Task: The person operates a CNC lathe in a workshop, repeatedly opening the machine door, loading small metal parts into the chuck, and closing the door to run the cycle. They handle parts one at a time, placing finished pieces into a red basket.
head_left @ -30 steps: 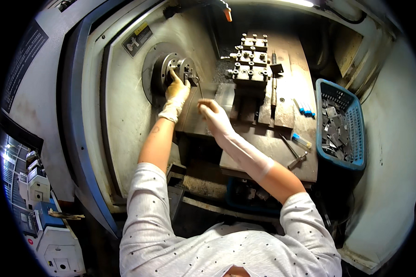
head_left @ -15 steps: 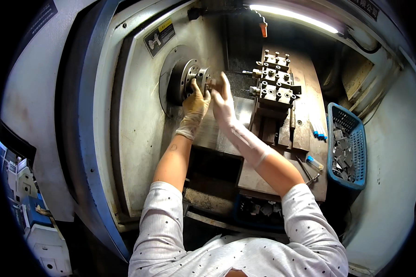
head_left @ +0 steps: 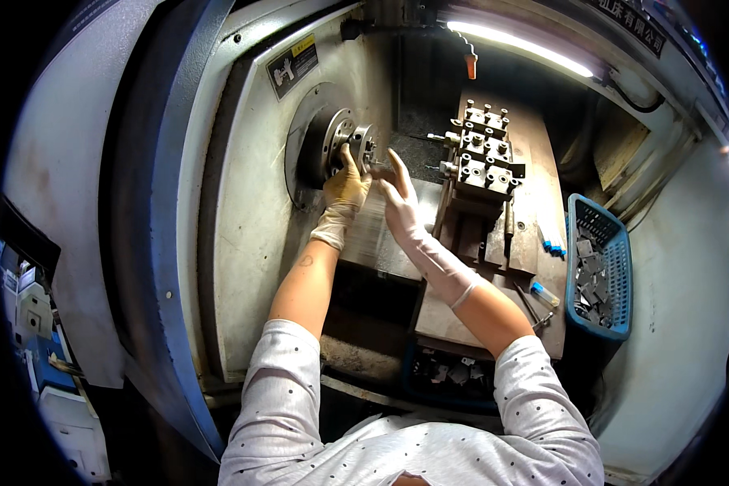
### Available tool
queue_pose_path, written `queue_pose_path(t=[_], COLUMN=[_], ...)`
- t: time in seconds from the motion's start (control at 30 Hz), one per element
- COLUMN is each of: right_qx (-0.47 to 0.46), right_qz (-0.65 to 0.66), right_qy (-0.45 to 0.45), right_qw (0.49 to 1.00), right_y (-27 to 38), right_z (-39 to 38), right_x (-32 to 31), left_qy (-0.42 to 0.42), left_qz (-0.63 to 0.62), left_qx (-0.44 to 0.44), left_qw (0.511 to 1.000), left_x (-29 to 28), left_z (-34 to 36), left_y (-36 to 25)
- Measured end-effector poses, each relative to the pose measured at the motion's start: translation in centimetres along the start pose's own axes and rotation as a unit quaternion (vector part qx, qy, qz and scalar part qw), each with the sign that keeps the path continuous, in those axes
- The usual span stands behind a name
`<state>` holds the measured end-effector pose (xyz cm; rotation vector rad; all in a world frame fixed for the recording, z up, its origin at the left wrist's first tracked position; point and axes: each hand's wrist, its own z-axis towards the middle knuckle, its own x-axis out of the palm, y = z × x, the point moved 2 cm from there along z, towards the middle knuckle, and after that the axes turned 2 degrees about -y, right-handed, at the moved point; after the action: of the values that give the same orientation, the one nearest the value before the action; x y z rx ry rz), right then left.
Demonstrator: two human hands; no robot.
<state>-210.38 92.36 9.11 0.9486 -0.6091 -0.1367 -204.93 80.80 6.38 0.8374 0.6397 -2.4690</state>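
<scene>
I am leaning into a lathe enclosure. My left hand (head_left: 347, 188), in a yellowish glove, lies against the front of the round steel chuck (head_left: 338, 139), fingers curled on its face. Whether it holds anything there is hidden. My right hand (head_left: 400, 202), in a long white glove, is just right of the left one. Its fingers are spread and straight, with the tips close to a small dark piece (head_left: 379, 171) at the chuck's nose.
A grey tool block (head_left: 483, 159) with several bolts stands right of my hands on the slide. A blue basket (head_left: 617, 267) of metal pieces hangs at the far right. A lamp tube (head_left: 518, 49) glows above. The blue door frame (head_left: 150, 243) curves along the left.
My right hand has risen from the slide up to the chuck beside the left hand. The left hand stays on the chuck. The view has moved closer to the machine.
</scene>
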Motion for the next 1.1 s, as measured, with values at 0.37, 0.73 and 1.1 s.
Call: queue_pose_path(t=[0.37,0.73,1.1], right_qx=[-0.133,-0.153,0.088], right_qz=[-0.417,-0.6,-0.483], right_qy=[-0.162,-0.071,-0.096], right_qw=[0.884,0.782,0.866], right_y=[-7.3,-7.9,-12.1], right_z=[6.6,6.6,-1.1], right_x=[-3.4,-6.1,-4.5], left_qy=[0.08,0.06,0.129], left_qz=[0.068,0.054,0.045], left_qx=[-0.086,-0.075,-0.132], left_qw=[0.991,0.994,0.982], left_x=[-0.1,0.0,-0.6], left_z=[0.8,0.7,0.8], left_y=[-1.4,-1.7,-1.6])
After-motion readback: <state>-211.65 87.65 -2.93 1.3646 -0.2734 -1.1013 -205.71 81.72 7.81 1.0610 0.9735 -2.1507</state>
